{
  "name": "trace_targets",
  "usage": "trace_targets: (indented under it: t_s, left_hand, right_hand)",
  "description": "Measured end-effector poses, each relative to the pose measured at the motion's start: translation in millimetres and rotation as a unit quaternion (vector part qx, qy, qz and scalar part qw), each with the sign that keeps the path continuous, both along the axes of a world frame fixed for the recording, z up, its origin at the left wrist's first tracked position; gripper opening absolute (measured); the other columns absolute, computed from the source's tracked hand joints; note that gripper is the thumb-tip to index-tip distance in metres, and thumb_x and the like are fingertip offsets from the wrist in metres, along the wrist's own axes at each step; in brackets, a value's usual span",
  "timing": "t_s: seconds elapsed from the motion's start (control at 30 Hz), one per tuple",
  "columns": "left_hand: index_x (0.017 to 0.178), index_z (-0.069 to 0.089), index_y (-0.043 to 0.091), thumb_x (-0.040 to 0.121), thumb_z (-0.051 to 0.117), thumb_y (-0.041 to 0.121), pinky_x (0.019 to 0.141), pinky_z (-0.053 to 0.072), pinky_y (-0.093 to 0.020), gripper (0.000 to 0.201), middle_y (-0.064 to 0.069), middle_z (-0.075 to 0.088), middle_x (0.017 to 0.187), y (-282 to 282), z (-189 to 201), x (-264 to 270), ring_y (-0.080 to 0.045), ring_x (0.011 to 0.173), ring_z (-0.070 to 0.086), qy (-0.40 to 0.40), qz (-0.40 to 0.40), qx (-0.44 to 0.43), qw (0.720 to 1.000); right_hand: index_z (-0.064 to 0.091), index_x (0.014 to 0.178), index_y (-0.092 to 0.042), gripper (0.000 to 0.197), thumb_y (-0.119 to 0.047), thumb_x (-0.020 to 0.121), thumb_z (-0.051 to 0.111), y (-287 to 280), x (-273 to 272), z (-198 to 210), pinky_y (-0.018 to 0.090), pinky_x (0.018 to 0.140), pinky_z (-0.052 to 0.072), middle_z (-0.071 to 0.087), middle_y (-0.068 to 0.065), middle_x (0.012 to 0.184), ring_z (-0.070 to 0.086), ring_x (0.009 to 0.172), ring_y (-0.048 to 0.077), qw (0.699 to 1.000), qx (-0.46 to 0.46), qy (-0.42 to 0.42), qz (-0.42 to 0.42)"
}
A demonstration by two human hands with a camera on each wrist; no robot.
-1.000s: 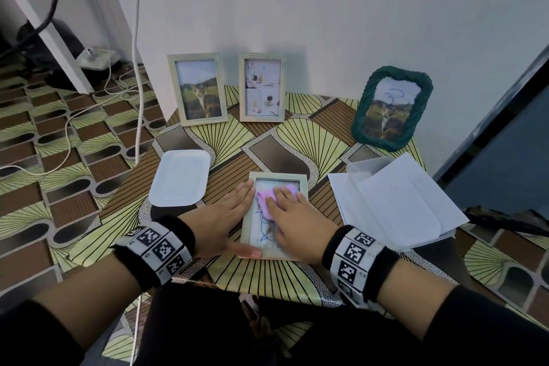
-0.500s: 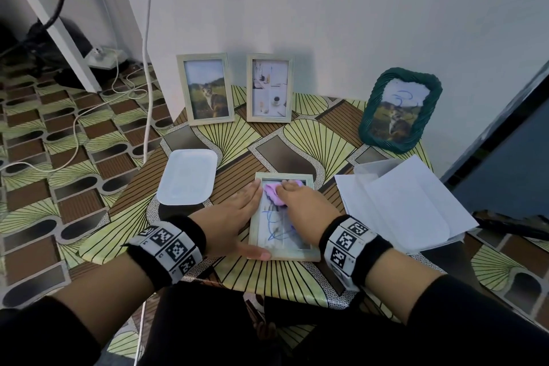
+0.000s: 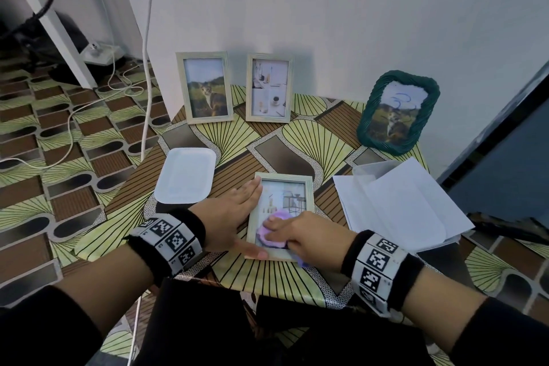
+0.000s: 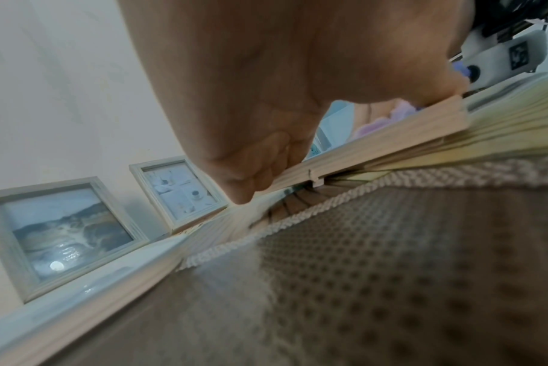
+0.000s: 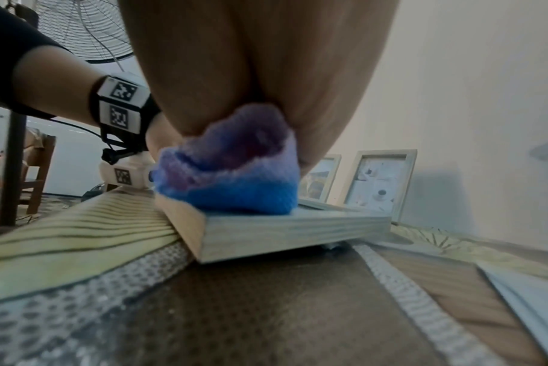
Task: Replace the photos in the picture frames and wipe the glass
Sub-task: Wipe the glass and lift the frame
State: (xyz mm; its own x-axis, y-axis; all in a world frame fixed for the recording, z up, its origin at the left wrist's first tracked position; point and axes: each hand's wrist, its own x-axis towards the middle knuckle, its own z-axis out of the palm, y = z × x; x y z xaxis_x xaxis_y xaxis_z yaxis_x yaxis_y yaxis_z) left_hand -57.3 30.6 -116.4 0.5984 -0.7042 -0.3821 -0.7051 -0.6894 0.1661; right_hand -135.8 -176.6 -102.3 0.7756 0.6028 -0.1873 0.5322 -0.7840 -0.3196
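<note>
A pale wooden picture frame (image 3: 280, 215) lies flat, glass up, near the front edge of the patterned surface (image 3: 297, 140), directly between the two hands. The left hand (image 3: 228, 218) lies flat along the frame's left side, its fingers straight and together against the left rail and the thumb stretched along the near rail, bracing the frame without curling round it. The right hand (image 3: 300, 236) rests on the lower part of the glass with a small purple cloth (image 3: 274, 233) beneath it; its fingers are extended over the cloth and press it down onto the glass, and the right wrist view shows the cloth (image 5: 231, 168) bunched under the hand and reaching the frame's near edge, its underside looking blue. The upper half of the photo under the glass is uncovered. At the back of the surface, leaning against the wall, stand a cat photo frame (image 3: 205, 87) and, just beside it to the right, a collage photo frame (image 3: 269, 88); a green woven frame (image 3: 398, 111) stands well apart at the right, with blue scribbles on its glass. A white tray (image 3: 185, 180) lies just left of the left hand, and a stack of white paper sheets (image 3: 398, 205) lies to the right of the flat frame.
</note>
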Motion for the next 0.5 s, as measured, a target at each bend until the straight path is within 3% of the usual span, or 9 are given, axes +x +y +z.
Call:
trace_targets:
  t_s: [0.07,0.2,0.33,0.43,0.5]
  left_hand:
    - [0.149,-0.028,0.016,0.065,0.045,0.091,0.115,-0.007,-0.022,0.134,0.004,-0.036,0.155,0.3,0.2,-0.1,-0.006,0.145,-0.024,0.001,0.0,-0.004,1.0]
    - [0.15,-0.027,0.017,0.062,0.044,0.092,0.117,-0.006,-0.024,0.135,0.006,-0.036,0.155,0.2,0.7,-0.9,-0.006,0.145,-0.024,0.007,0.004,-0.008,1.0]
    - [0.149,-0.029,0.018,0.063,0.046,0.091,0.113,-0.008,-0.022,0.134,0.007,-0.038,0.154,0.1,1.3,-1.8,-0.001,0.142,-0.025,0.02,0.005,-0.011,1.0]
    - [0.149,-0.029,0.018,0.066,0.048,0.089,0.112,-0.011,-0.021,0.134,0.006,-0.037,0.154,-0.2,1.1,-1.6,-0.002,0.141,-0.026,0.025,0.003,-0.017,1.0]
    - [0.149,-0.029,0.018,0.066,0.049,0.088,0.113,-0.009,-0.022,0.134,0.006,-0.037,0.155,-0.2,1.2,-1.4,-0.004,0.144,-0.024,0.031,0.007,-0.017,0.999]
  right_hand:
    - [0.054,0.139,-0.025,0.045,-0.009,0.098,0.046,-4.0,-1.2,4.6,0.035,0.111,0.036,0.038,-0.006,0.155,0.039,0.14,0.016,0.997,-0.07,-0.01,0.033]
    - [0.055,0.128,-0.017,0.035,-0.009,0.096,0.044,-8.8,-1.9,10.6,0.035,0.099,0.045,0.051,0.002,0.139,0.052,0.123,0.022,0.984,-0.168,-0.043,0.029]
    - [0.06,0.118,-0.01,0.028,-0.02,0.1,0.041,-3.6,5.7,6.3,0.032,0.091,0.044,0.057,0.006,0.126,0.058,0.113,0.025,0.985,-0.156,-0.038,-0.061]
    - [0.056,0.11,-0.012,0.021,-0.009,0.09,0.052,-1.7,24.3,4.9,0.033,0.083,0.046,0.056,0.005,0.12,0.058,0.11,0.024,0.983,-0.145,-0.054,-0.1]
    - [0.051,0.103,-0.017,0.019,-0.006,0.088,0.05,2.9,33.7,7.7,0.035,0.078,0.044,0.057,0.008,0.115,0.06,0.105,0.026,0.979,-0.154,-0.062,-0.12]
